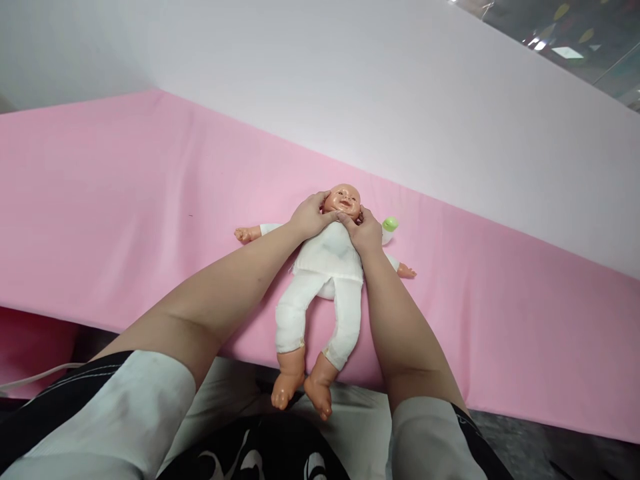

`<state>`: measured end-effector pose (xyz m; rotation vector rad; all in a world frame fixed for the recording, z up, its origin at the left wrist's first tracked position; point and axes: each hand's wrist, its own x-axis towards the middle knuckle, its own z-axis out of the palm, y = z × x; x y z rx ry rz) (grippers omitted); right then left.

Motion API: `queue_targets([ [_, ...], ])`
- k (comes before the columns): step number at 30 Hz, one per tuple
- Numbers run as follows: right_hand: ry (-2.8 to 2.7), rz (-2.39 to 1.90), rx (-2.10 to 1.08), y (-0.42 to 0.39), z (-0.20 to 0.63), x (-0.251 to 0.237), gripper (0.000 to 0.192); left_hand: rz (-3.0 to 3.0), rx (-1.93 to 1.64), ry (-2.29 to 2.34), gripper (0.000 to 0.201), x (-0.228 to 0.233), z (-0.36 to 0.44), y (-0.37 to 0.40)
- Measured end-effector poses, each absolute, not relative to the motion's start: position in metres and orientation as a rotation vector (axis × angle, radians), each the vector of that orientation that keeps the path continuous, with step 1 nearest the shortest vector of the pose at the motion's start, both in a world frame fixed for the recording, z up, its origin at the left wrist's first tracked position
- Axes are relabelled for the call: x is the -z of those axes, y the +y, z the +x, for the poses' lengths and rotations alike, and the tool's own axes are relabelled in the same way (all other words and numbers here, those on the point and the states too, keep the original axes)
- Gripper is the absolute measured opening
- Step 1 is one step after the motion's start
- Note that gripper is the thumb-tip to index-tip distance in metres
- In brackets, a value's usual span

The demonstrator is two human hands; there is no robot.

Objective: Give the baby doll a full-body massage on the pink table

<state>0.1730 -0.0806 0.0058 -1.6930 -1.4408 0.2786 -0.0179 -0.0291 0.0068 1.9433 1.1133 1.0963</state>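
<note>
A baby doll [330, 257] in white cloth clothes lies on its back, its arms spread and its feet toward me. My left hand [313, 215] is curled around one side of the doll's head and neck, with the thumb under the chin. On the other side my right hand [365, 230] does the same, and the two thumbs meet near the chin. Both hands grip the doll; the fingertips behind its head are hidden. Close by my right hand stands a small bottle with a green cap [390, 225], its lower part partly hidden.
Pink cloth [210, 180] covers the table under the doll. A white wall [300, 80] runs along the back, with a glass pane [565, 47] at the upper right. A white cable [40, 377] hangs at the lower left. The doll's feet reach past the table's front edge.
</note>
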Motion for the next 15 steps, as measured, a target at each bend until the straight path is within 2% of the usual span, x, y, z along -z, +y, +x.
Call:
queue_targets([
  [15, -1.513, -1.622, -0.296, -0.079, 0.184, 0.0, 0.067, 1.809, -1.205, 0.985, 0.057, 0.012, -0.014, -0.011],
])
